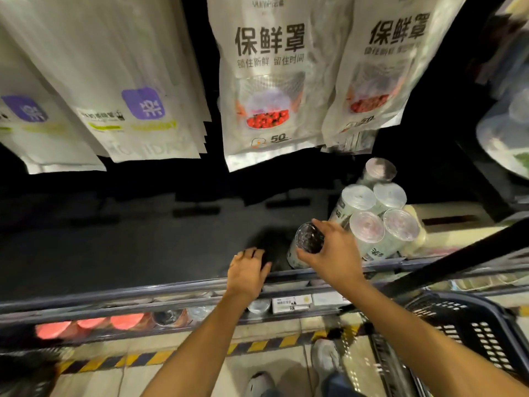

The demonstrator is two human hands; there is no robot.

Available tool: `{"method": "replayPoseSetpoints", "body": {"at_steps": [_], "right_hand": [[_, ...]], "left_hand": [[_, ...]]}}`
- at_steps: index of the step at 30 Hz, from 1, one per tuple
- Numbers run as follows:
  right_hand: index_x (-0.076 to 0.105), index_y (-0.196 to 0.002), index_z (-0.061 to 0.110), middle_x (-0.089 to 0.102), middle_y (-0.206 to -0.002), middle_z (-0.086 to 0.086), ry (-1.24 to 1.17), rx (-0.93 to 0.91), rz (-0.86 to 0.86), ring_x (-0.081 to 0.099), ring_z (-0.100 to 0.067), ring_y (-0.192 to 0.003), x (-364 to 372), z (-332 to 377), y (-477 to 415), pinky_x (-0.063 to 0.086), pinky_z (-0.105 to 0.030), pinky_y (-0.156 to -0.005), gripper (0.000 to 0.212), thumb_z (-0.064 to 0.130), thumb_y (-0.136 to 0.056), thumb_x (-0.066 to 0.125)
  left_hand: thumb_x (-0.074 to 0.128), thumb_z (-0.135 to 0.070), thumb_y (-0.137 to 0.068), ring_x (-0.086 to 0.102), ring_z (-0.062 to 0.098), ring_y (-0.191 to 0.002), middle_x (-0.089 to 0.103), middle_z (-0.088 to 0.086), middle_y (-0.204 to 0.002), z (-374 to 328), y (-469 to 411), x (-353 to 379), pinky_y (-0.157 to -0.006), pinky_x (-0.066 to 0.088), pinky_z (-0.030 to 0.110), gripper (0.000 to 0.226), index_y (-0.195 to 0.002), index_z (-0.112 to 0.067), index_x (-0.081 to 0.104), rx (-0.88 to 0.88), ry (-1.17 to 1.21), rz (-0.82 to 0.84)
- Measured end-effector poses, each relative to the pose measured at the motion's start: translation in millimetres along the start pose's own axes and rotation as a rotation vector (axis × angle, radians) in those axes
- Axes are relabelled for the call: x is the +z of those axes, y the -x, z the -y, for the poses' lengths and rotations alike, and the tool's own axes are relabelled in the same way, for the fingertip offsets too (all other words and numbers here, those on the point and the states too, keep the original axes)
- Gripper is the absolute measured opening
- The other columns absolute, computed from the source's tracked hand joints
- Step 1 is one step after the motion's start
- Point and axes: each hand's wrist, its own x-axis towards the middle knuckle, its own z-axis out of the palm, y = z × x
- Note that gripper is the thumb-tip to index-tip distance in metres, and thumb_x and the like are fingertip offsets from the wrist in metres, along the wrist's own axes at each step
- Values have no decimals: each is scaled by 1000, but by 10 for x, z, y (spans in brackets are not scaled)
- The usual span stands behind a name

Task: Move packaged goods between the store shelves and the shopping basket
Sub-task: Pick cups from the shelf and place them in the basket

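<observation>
My right hand [332, 255] grips a cylindrical can [305, 245] with a clear plastic lid, held upright just above the dark shelf [128, 239] near its front edge. To its right stands a cluster of several similar cans [375, 213] with pale lids. My left hand [247, 270] rests on the shelf's front edge, fingers relaxed and holding nothing. The dark shopping basket [469, 328] sits at the lower right, its inside mostly out of view.
White packaged bags [269, 81] hang above the shelf, with more at the left [94, 81]. A lower shelf holds red-lidded containers [91, 323] and price tags [290, 303]. A black bar [458, 259] crosses at the right. Yellow-black floor tape [160, 358] runs below.
</observation>
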Motion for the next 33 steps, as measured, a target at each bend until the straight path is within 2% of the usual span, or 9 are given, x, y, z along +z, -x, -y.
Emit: {"method": "replayPoseSetpoints", "body": {"at_steps": [5, 11, 18, 21, 26, 30, 33], "right_hand": [[41, -141, 17, 50, -130, -2, 77, 42, 14, 55, -23, -113, 69, 42, -69, 47, -34, -93, 74, 45, -77, 68], [44, -139, 18, 53, -130, -5, 100, 94, 35, 57, -27, -110, 47, 52, -116, 48, -37, -91, 73, 42, -75, 70], [22, -149, 18, 31, -150, -4, 98, 53, 117, 40, -24, -131, -25, 83, 11, 36, -33, -102, 79, 47, -86, 60], [29, -146, 11, 39, -144, -6, 70, -10, 55, 40, -23, -130, -82, 85, 166, 33, -29, -103, 67, 39, -91, 56], [42, -136, 15, 49, -133, -4, 68, -20, 20, 46, -21, -122, -179, -38, 538, 39, -32, -96, 48, 37, -94, 50], [39, -138, 18, 46, -138, -1, 52, 17, 35, 44, -18, -126, -344, -274, 821, 36, -29, -97, 48, 39, -95, 47], [34, -142, 21, 43, -141, 0, 65, 20, 30, 45, -18, -126, -528, -527, 1078, 37, -29, -97, 50, 41, -97, 43]], "left_hand": [[39, -42, -99, 42, 23, -127, 44, 2, -141, 4, 12, -62, -108, 32, 32, 48, -141, -20, 39, 13, 5, -13], [40, -43, -98, 43, 23, -127, 45, 2, -141, 30, 85, -147, -104, 38, 34, 48, -141, -22, 38, 16, 52, 13], [40, -43, -98, 42, 21, -127, 45, 1, -141, -77, 176, -420, -105, 38, 33, 48, -141, -23, 36, 73, 75, -18], [42, -43, -97, 44, 19, -125, 49, -2, -137, -171, 265, -624, -103, 37, 33, 47, -140, -24, 38, 144, 47, -60], [42, -42, -97, 47, 20, -120, 53, -2, -130, -400, 508, -931, -97, 40, 34, 45, -137, -24, 41, 267, 3, -60], [44, -44, -94, 53, 22, -110, 59, -1, -119, -686, 733, -951, -88, 45, 37, 38, -125, -23, 50, 340, -62, -57], [43, -44, -96, 53, 23, -112, 59, 0, -123, -986, 920, -858, -87, 46, 37, 39, -127, -23, 49, 373, -88, -48]]}}
